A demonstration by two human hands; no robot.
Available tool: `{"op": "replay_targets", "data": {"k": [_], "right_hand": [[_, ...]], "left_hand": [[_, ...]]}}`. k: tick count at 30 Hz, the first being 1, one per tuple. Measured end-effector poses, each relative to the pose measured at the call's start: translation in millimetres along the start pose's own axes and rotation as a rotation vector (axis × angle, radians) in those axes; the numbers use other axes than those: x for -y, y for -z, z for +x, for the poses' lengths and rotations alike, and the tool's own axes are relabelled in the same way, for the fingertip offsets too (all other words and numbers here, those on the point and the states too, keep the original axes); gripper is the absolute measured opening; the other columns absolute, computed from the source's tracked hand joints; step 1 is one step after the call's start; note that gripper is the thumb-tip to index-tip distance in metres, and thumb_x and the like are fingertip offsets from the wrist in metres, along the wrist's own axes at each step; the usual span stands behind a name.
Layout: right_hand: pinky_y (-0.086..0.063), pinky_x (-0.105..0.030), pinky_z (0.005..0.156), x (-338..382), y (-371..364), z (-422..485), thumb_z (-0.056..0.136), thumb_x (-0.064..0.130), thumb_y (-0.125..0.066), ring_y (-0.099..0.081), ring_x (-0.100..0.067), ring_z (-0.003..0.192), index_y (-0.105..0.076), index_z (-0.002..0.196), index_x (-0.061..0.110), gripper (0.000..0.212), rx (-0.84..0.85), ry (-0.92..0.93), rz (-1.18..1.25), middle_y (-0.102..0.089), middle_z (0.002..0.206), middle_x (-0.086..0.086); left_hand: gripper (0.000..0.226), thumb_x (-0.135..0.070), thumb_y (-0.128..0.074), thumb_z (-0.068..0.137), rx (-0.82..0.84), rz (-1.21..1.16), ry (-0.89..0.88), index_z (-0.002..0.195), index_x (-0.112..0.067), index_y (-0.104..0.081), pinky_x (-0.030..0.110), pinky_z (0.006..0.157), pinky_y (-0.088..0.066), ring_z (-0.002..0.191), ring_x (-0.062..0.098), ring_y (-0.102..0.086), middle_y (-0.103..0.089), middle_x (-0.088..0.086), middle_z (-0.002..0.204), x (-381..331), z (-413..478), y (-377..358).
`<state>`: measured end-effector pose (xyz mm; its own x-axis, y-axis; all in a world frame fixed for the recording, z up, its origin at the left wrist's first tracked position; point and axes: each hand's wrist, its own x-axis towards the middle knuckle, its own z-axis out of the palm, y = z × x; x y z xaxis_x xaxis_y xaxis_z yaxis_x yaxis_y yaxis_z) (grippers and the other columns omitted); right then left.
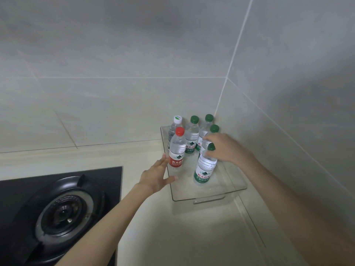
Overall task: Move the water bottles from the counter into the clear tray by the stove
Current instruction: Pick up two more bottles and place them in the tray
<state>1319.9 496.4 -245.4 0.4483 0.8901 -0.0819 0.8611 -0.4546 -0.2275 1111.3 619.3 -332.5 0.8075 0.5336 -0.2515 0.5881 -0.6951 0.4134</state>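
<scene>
Six bottles stood in our clear tray point(238, 186). Our right grip point(225, 148) clasped the green-capped bottle point(205, 169) at five o'clock; our left grip point(156, 177), fingers spread, touched the tray's nine o'clock wall.

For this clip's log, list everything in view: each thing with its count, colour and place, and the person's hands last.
Green-capped plastic water bottles: four, clear with green labels; three at the tray's back right, one near the front under the right hand.
Red-capped plastic water bottle: one, clear with red label, at the tray's left side.
White-capped plastic bottle: one, clear, back left of the tray.
Clear plastic tray: one, transparent, in the counter's corner by the walls.
Black gas stove: one, left of the tray.
Cream counter: one.
Grey tiled walls: two, meeting in the corner.
Left hand: open, at the tray's left wall beside the red-capped bottle.
Right hand: gripping the front green-capped bottle's neck.
</scene>
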Motion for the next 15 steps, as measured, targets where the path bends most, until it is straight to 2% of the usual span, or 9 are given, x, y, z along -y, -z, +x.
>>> {"op": "replay_targets", "data": {"k": [2,5,10,15], "right_hand": [[-0.049,-0.038,0.086,-6,-8,-10,0.082,0.025,-0.067,-0.058,-0.03,0.106,-0.055,0.123,0.02,0.043,-0.015,-0.039,-0.036,-0.06,0.12,-0.008],[-0.05,-0.039,0.08,-11,-17,-13,0.085,0.014,-0.063,-0.059,-0.03,0.096,-0.057,0.114,0.017,0.03,-0.097,-0.035,-0.007,-0.061,0.113,-0.008],[-0.047,-0.037,0.082,-7,-20,-3,0.089,0.014,-0.058,-0.057,-0.031,0.101,-0.054,0.119,0.016,0.03,-0.087,0.031,0.016,-0.054,0.118,-0.008],[-0.041,-0.034,0.077,-4,-12,17,0.089,0.01,-0.059,-0.057,-0.032,0.103,-0.056,0.121,0.014,0.033,-0.109,0.048,0.03,-0.058,0.117,-0.012]], "left_hand": [[0.085,-0.057,-0.048,0.09,0.01,0.01,0.002,0.153,-0.023,-0.002,0.041,0.109,-0.036,0.145,0.009,-0.017,0.008,-0.012,0.16,-1,0,0],[0.086,-0.056,-0.048,0.09,0.021,0.026,0.005,0.153,-0.021,-0.002,0.041,0.11,-0.035,0.146,0.011,-0.014,0.009,-0.01,0.16,-3,0,1],[0.086,-0.057,-0.046,0.091,0.025,0.056,0.011,0.153,-0.02,-0.001,0.041,0.109,-0.036,0.146,0.011,-0.013,0.01,-0.01,0.16,-4,-1,2],[0.087,-0.059,-0.045,0.09,0.028,0.089,0.023,0.153,-0.019,0.0,0.044,0.11,-0.035,0.147,0.013,-0.012,0.01,-0.009,0.16,-4,0,1]]}}
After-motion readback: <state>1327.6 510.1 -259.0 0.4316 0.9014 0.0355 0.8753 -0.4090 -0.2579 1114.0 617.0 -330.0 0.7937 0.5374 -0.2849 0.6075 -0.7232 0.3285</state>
